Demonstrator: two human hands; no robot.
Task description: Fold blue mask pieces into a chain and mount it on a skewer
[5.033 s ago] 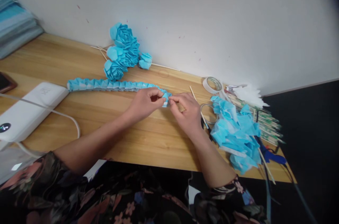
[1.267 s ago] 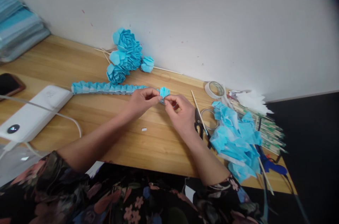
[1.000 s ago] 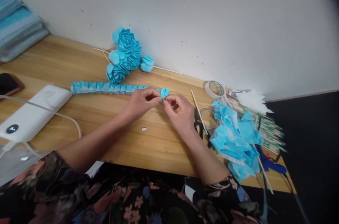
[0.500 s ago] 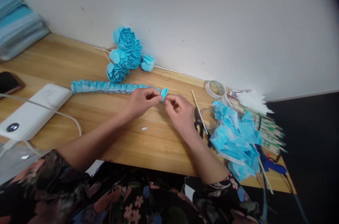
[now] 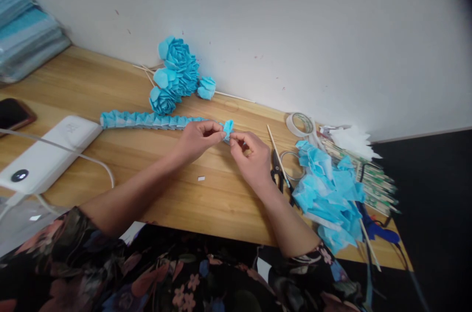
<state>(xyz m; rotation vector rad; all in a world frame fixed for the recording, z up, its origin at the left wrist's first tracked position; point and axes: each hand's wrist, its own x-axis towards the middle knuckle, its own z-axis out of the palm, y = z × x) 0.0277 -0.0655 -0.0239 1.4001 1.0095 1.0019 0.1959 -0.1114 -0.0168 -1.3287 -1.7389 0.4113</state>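
Note:
Between my two hands is a small piece of blue crepe paper (image 5: 228, 127), folded and standing upright. My left hand (image 5: 199, 140) pinches its left edge with thumb and forefinger. My right hand (image 5: 252, 155) pinches the lower right side, its other fingers curled. A long strip of pleated blue paper petals (image 5: 147, 121) lies on the table, its right end running behind my left hand; whether it joins the held piece is hidden. Beyond it rest several blue paper roses (image 5: 173, 76) on sticks and one small blue paper bud (image 5: 206, 88) on a stick.
Right of my hands lie scissors (image 5: 276, 167), a thin stick (image 5: 277, 152), tape rolls (image 5: 299, 124), crumpled blue paper (image 5: 326, 199) and a pile of wrapped sticks (image 5: 376, 182). At left are a white power bank (image 5: 55, 150) with cable and a phone (image 5: 14, 113). A wall stands behind.
The blue paper piece between my fingertips has turned slightly and its top looks more spread. Both hands stay in nearly the same place, and the view has shifted very slightly.

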